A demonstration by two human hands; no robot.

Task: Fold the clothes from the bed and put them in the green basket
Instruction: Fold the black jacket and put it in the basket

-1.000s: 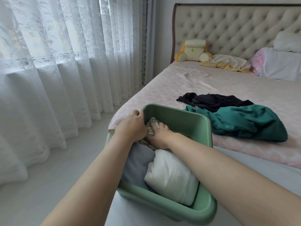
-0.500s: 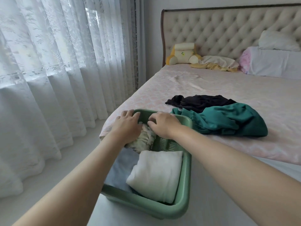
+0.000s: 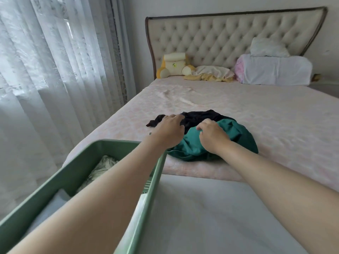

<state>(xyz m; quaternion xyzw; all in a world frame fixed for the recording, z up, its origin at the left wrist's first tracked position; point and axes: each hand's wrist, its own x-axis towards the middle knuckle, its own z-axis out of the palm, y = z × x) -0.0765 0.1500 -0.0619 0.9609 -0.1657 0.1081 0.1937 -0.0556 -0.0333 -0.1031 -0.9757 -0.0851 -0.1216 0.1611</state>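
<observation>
A crumpled teal green garment (image 3: pixel 236 134) lies on the pink bed (image 3: pixel 275 116), with a black garment (image 3: pixel 200 117) bunched behind it. My right hand (image 3: pixel 211 137) grips a fold of the teal garment, fingers curled into the cloth. My left hand (image 3: pixel 169 132) rests over the edge where the black and teal cloth meet; its fingertips bend down onto the black fabric. The green basket (image 3: pixel 102 145) stands at the lower left under my left forearm. A patterned folded piece (image 3: pixel 104 165) and pale folded cloth (image 3: pixel 53 200) lie inside it.
White lace curtains (image 3: pixel 55 70) hang along the left. At the tufted headboard (image 3: pixel 229 37) sit a yellow plush toy (image 3: pixel 174 66), a crumpled cream cloth (image 3: pixel 212 73) and white pillows (image 3: pixel 275 68). A white sheet (image 3: pixel 211 217) covers the near foot of the bed.
Both hands left the basket and moved forward and right onto the clothes pile. The right hand has taken hold of the teal garment. The view shifted closer to the bed.
</observation>
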